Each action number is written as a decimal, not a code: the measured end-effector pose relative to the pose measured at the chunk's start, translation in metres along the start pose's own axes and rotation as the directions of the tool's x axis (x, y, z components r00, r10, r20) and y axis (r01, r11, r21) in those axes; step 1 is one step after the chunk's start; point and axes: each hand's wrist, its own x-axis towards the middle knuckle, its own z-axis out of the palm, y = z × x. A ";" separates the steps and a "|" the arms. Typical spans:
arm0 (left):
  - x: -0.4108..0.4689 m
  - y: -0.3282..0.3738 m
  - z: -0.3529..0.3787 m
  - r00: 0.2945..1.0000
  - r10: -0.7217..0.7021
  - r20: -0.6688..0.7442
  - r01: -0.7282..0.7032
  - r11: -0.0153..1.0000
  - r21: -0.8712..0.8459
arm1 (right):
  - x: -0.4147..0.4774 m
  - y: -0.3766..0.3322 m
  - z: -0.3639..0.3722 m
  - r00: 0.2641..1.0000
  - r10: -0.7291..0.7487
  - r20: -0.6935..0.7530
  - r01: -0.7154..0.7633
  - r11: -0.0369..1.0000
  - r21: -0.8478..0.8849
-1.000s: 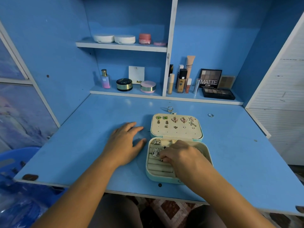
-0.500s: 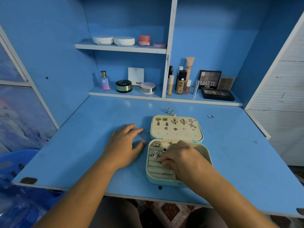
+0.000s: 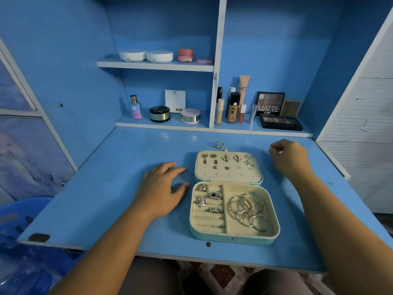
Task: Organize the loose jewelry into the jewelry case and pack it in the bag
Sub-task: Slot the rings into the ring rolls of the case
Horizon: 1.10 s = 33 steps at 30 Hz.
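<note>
Jewelry case (image 3: 234,238), open: rings (image 3: 202,201), bangles (image 3: 246,207) and earrings (image 3: 225,158) stowed. Loose ring (image 3: 219,144) lies far on bench (image 3: 106,199); bag unseen. Left hand (image 3: 161,192) grip released; right hand (image 3: 289,158) curled, contents cannot tell.

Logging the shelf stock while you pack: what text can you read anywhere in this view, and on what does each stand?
"MATTE": upright eyeshadow palette lid, lower shelf, right bay.
"NUDE": white card, lower shelf, left bay.
"SB": perfume bottle, lower shelf, far left.
Too blurred to read: the small line under "MATTE", and the print on the beige tube, foundation bottle and pink jar.
No text shows on the jewelry case.
</note>
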 end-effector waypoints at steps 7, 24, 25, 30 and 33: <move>0.002 -0.004 0.003 1.000 0.008 -0.016 -0.008 1.000 0.014 | 0.015 0.020 0.020 0.988 0.145 -0.046 -0.147 0.989 -0.032; 0.052 0.007 -0.005 0.995 -0.100 0.013 0.098 0.931 -0.351 | -0.038 0.014 0.007 0.989 -0.122 0.084 0.119 0.992 0.036; 0.063 0.011 -0.006 0.995 -0.098 0.000 0.090 0.916 -0.391 | -0.038 0.014 0.008 0.988 -0.133 0.083 0.130 0.991 0.040; 0.114 0.037 0.000 0.996 -0.083 0.041 0.092 0.904 -0.418 | -0.040 0.014 0.008 0.979 -0.191 0.075 0.187 0.980 0.065; 0.137 0.049 0.008 0.991 -0.060 0.117 0.102 0.913 -0.395 | -0.039 0.016 0.007 0.977 -0.204 0.066 0.198 0.976 0.087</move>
